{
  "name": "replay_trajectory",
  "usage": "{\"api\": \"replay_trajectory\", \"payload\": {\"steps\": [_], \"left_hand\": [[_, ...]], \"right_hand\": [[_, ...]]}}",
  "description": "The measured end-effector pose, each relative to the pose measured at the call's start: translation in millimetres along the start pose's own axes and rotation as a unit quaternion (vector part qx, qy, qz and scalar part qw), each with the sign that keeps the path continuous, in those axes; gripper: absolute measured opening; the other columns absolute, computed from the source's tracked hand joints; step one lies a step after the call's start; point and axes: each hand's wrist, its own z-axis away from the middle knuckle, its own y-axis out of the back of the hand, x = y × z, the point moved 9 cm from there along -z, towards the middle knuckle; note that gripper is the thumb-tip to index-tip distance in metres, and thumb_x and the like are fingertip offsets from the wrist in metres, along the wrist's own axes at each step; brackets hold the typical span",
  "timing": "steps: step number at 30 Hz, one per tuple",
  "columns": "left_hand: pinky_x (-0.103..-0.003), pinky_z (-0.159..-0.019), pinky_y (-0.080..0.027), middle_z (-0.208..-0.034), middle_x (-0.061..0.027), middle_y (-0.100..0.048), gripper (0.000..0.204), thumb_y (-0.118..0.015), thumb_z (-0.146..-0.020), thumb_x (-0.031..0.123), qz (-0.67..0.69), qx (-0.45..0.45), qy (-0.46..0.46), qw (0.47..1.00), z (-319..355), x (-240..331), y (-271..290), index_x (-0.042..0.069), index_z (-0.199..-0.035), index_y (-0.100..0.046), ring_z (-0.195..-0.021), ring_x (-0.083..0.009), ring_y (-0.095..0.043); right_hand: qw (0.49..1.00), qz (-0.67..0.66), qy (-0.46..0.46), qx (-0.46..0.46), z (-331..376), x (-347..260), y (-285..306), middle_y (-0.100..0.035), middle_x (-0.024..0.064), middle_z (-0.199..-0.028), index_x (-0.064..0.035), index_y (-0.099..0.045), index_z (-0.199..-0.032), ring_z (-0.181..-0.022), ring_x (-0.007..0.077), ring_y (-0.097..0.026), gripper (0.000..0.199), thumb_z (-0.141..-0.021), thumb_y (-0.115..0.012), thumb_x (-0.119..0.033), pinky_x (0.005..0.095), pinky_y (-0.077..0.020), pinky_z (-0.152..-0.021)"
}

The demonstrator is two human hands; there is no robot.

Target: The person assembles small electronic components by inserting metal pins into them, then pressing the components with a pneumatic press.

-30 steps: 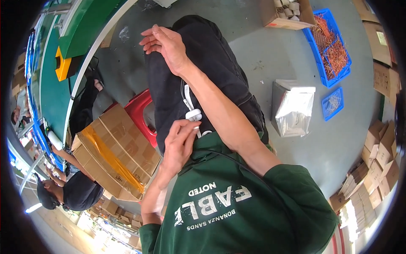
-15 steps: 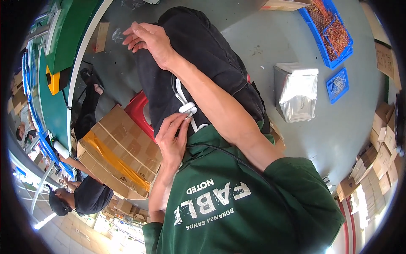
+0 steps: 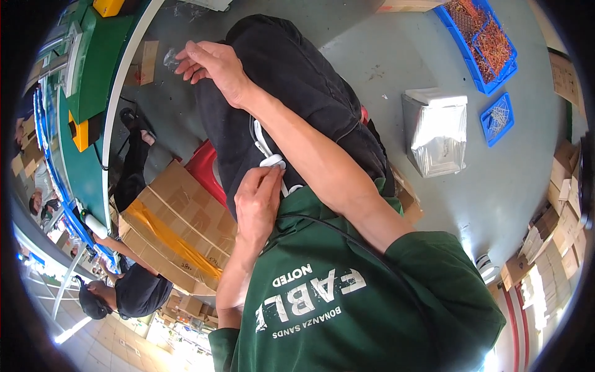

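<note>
My left hand (image 3: 257, 201) is at my waist. Its thumb and fingers pinch a small white rounded piece (image 3: 273, 161), which is attached to white cord or strap (image 3: 261, 139) lying over my black trousers. The fingertips cover part of that piece. My right forearm crosses above my lap toward the upper left. Beyond my knee, my right hand (image 3: 217, 65) hangs in the air with its fingers apart and nothing in them.
A conveyor-like green bench (image 3: 87, 167) runs along the left. Beside me stand a taped cardboard box (image 3: 170, 223) and a red stool (image 3: 204, 170). Another person (image 3: 139, 291) sits behind the box. Blue trays (image 3: 480, 68) and a shiny wrapped stack (image 3: 434, 133) rest on the floor at right.
My left fingers have shifted over the white piece and now hide more of it. My right hand has moved slightly down and left. The whole view has shifted a little.
</note>
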Motion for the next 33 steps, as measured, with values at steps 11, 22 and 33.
{"api": "replay_trajectory", "payload": {"steps": [11,22,33], "left_hand": [[-0.038,-0.076,-0.044,-0.103,-0.0102,-0.054,0.04,-0.077,-0.066,0.004,-0.042,-0.005,-0.032,0.999,1,-12,-1,0.003,-0.103,-0.062,-0.092,-0.028,-0.054],[-0.039,-0.084,-0.042,-0.101,-0.0079,-0.059,0.032,-0.067,-0.07,0.001,-0.049,-0.068,-0.152,0.985,5,-12,-9,0.006,-0.102,-0.061,-0.095,-0.0254,-0.056],[-0.04,-0.087,-0.035,-0.097,-0.0064,-0.056,0.037,-0.059,-0.078,0.008,-0.13,-0.114,-0.141,0.975,0,-11,-16,0.008,-0.115,-0.059,-0.1,-0.0231,-0.051]], "right_hand": [[1.0,0.01,-0.002,-0.003,-4,-4,-1,-0.065,0.0113,-0.086,0.0019,-0.062,-0.1,-0.074,0.0148,-0.059,0.045,-0.094,-0.051,-0.041,0.0268,-0.0477,-0.069],[0.999,0.007,-0.034,-0.01,1,6,-3,-0.064,0.0086,-0.088,0.0002,-0.06,-0.104,-0.078,0.0125,-0.059,0.038,-0.096,-0.048,-0.036,0.025,-0.0479,-0.07],[0.999,0.018,-0.018,-0.035,4,-3,-12,-0.063,0.0093,-0.091,0.0007,-0.058,-0.106,-0.081,0.0135,-0.058,0.042,-0.096,-0.049,-0.038,0.0259,-0.0467,-0.074]]}}
